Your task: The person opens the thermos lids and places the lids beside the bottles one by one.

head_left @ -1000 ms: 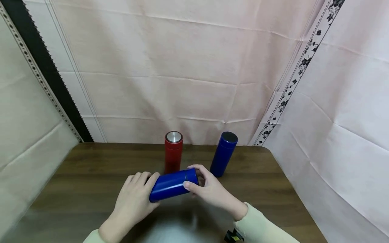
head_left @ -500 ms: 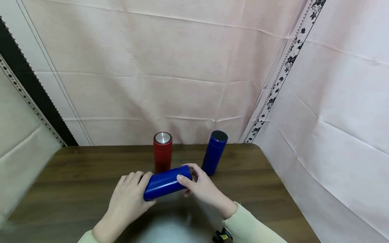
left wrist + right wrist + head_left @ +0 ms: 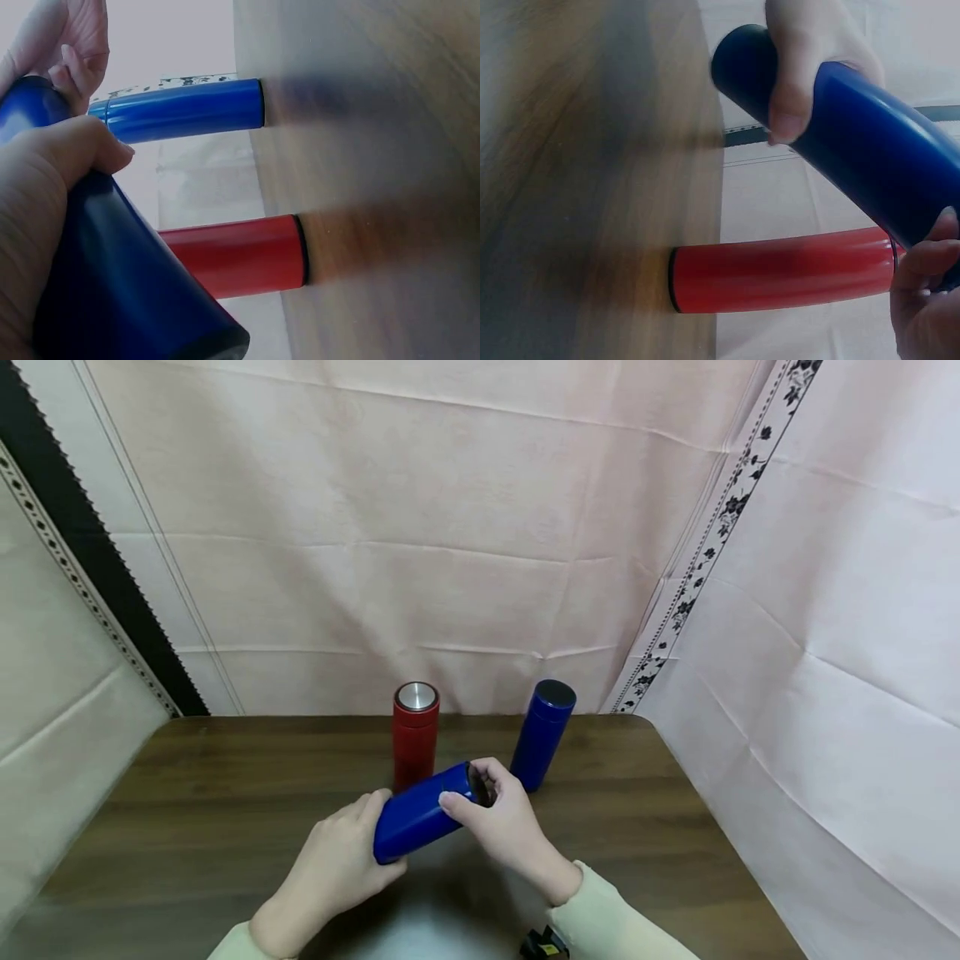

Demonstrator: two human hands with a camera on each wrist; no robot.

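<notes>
A blue thermos flask (image 3: 422, 814) is held aslant above the table, its black-topped end higher and to the right. My left hand (image 3: 343, 853) grips its body near the base, the thumb wrapped over it in the left wrist view. At the top end, my right hand (image 3: 504, 825) pinches the rim with thumb and fingers. Some of those fingers are hidden behind the flask. Just behind the held flask stands a red thermos (image 3: 415, 747) with a silver lid top. A second blue thermos (image 3: 542, 739) with a black top stands upright beyond my right hand.
The brown wooden table (image 3: 247, 777) ends at a back edge close behind the standing flasks. Pale cloth (image 3: 390, 527) hangs behind it and on both sides. A small black device (image 3: 546, 945) sits at my right wrist.
The held flask's top end has tilted up and turned, so more of its dark end shows. My right-hand fingers have shifted at the rim. The head view swings left, then partly back.
</notes>
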